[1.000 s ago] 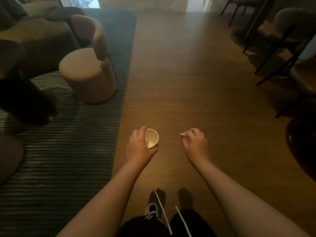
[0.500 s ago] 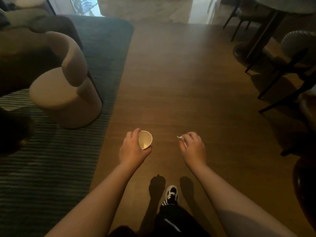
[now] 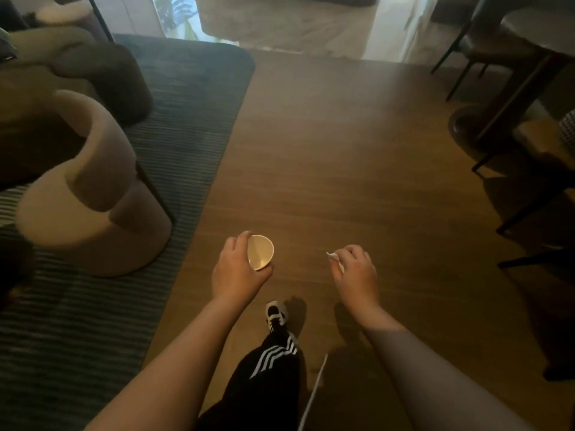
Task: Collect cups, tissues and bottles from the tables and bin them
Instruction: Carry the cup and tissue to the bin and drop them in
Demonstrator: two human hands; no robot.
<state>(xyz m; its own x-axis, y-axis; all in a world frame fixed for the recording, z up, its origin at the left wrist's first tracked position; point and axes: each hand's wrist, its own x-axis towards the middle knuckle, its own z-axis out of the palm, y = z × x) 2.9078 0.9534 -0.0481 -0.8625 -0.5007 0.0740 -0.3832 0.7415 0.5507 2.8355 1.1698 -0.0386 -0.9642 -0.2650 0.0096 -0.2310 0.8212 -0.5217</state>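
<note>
The room is sitting dim and warm-toned, with the strongest light coming in from the bright opening [image 3: 280,23] at the top, where the pale ground is washing out into haze. That backlight is throwing soft shadows of the arms onto the wooden floor [image 3: 357,181] near the shoe [image 3: 275,314]. The beige stool [image 3: 90,213] and rug [image 3: 174,126] are smearing with motion blur. Straight lines are bowing toward the edges, and the right side is sinking into near black.

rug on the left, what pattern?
Fine dark stripes on the rug, grey-blue; head view, the only one.
</note>
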